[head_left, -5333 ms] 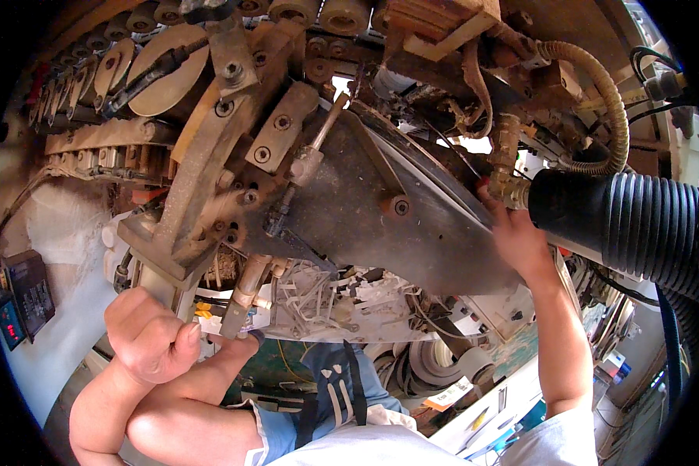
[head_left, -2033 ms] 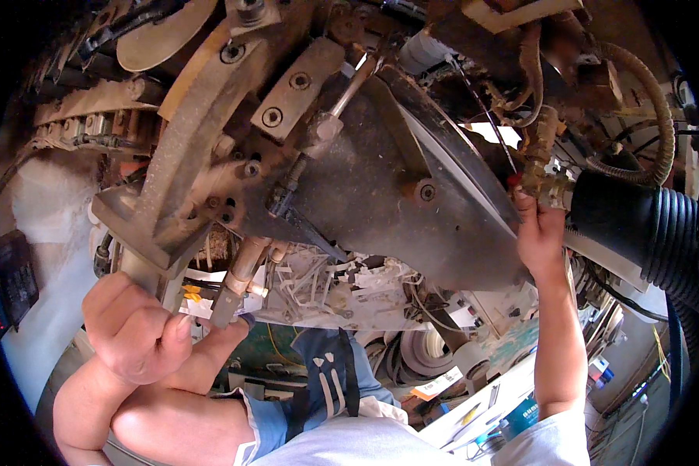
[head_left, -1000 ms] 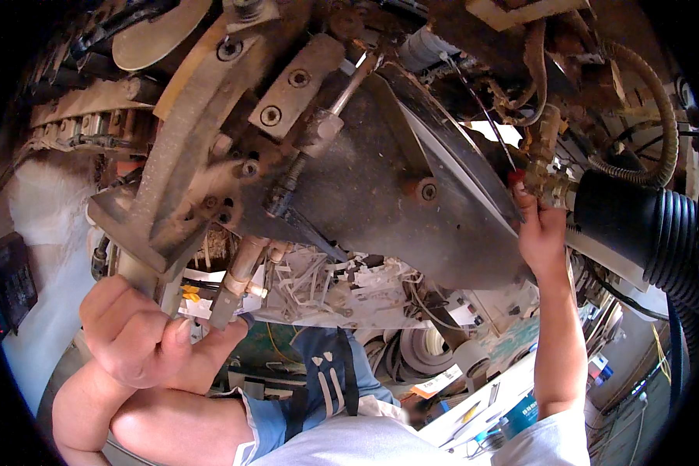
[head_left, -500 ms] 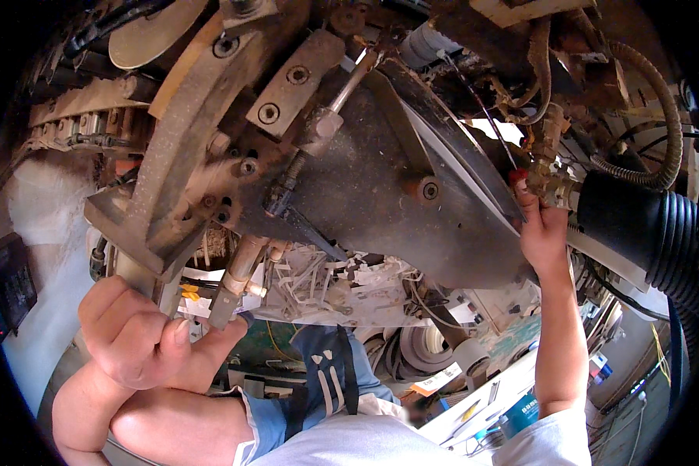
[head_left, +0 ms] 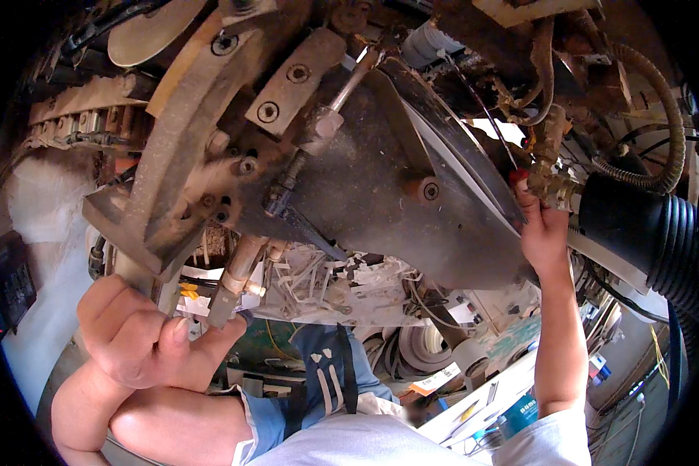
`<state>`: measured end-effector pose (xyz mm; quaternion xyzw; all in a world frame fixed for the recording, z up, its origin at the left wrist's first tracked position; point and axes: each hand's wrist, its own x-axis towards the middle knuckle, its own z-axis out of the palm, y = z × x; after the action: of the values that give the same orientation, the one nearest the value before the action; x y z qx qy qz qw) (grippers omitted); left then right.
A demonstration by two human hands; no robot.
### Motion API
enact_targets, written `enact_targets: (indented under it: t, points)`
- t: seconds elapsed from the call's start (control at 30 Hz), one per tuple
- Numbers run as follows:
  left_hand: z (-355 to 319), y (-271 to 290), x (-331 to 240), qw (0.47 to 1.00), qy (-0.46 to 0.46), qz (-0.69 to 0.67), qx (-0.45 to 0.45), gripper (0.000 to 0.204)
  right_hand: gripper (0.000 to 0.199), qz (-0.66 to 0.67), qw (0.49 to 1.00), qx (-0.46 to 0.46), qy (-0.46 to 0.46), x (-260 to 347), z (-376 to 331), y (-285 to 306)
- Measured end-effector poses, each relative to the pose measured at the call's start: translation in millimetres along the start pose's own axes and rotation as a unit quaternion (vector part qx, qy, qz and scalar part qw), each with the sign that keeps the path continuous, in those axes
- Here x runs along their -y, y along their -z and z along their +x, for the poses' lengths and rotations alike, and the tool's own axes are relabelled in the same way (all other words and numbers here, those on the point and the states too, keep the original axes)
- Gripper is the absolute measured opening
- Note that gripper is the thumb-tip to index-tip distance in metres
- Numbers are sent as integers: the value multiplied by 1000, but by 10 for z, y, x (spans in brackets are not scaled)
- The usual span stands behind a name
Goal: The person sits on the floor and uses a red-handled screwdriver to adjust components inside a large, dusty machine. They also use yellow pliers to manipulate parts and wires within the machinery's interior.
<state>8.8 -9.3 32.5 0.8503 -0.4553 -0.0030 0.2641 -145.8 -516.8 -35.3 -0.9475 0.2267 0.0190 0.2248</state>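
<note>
At the lower left, my left hand (head_left: 136,334) is a closed fist against a pale upright part (head_left: 136,281) under the machine's thick curved steel arm (head_left: 171,155). Whatever its fingers grip is hidden. Far to the right, my right hand (head_left: 542,233) closes its fingers and thumb round a red knob-like piece (head_left: 518,177), where a thin rod (head_left: 481,105) ends. That hand sits beside a brass fitting (head_left: 551,186) and the edge of a large dark metal plate (head_left: 380,186). A brass-coloured cylinder (head_left: 242,264) with a flat metal end hangs to the right of my left hand.
A black ribbed hose (head_left: 664,241) and a braided hose (head_left: 672,124) run along the right. Shredded pale strips (head_left: 311,283) lie below the plate. Grey rolls of strip (head_left: 423,349) and a white bench (head_left: 474,415) stand lower down. A steel block with bolts (head_left: 295,81) projects above.
</note>
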Motion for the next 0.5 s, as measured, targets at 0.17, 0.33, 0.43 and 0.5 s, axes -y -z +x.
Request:
enact_targets:
  t: [0.17,0.33,0.43,0.5]
  points:
    - [25,45,-7,1000,1,1,5,29,34,-73,996,56,-15,-167,-35,103]
    - [-49,-18,4,999,-23,27,4,36,34,122,984,0,-129,56,-67,62]
    - [97,-133,-133,996,-28,74,-42,51,33,160,981,16,-105,86,-45,71]
    - [108,-102,-189,995,-9,85,-42,61,32,191,974,35,-115,184,-18,87]
